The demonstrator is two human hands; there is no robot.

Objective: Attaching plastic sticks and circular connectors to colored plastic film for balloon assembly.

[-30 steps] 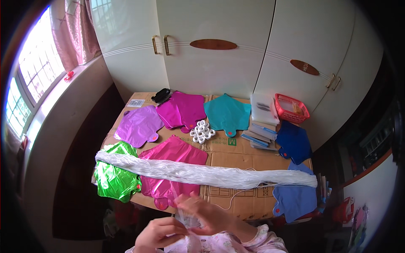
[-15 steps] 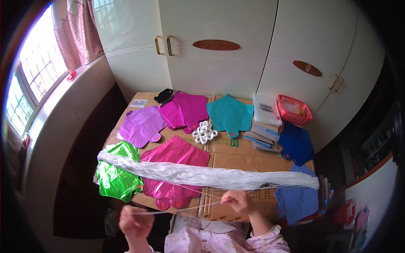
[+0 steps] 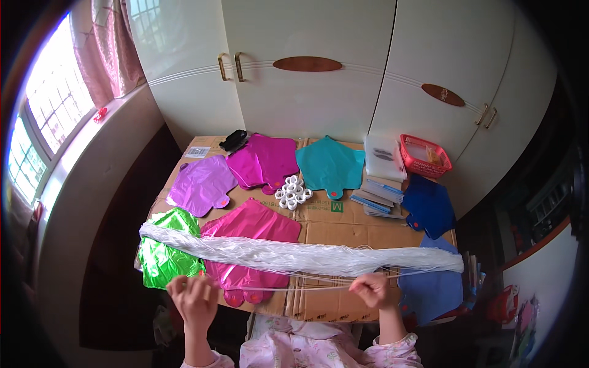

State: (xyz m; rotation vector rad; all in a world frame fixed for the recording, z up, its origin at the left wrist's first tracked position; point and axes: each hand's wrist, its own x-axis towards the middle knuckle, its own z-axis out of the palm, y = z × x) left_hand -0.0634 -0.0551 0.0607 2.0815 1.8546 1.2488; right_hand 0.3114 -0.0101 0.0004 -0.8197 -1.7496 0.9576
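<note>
A long hank of white string (image 3: pixel 288 254) lies across the cardboard-covered table, over flat foil balloons. Just on my side of it, a thin length of white string (image 3: pixel 270 289) stretches nearly level between my two hands. My left hand (image 3: pixel 195 302) is closed on its left end, near the green foil balloon (image 3: pixel 169 257). The right end is pinched in my right hand (image 3: pixel 372 290), fingers curled, in front of the hank. Beneath the string lies a pink foil balloon (image 3: pixel 251 221); a blue-grey one (image 3: pixel 429 294) lies right of my right hand.
Further back lie purple (image 3: pixel 201 184), magenta (image 3: pixel 264 161), teal (image 3: pixel 331 164) and dark blue (image 3: pixel 431 205) foil balloons. Small white rolls (image 3: pixel 293 193) are piled mid-table. Flat packets (image 3: pixel 377 197) and a red basket (image 3: pixel 424 156) stand at the back right, before white cabinets (image 3: pixel 307 104).
Both hands have risen toward the hank, and my right hand has moved rightward. The string between them has gone from slanted to nearly level, with a wider span.
</note>
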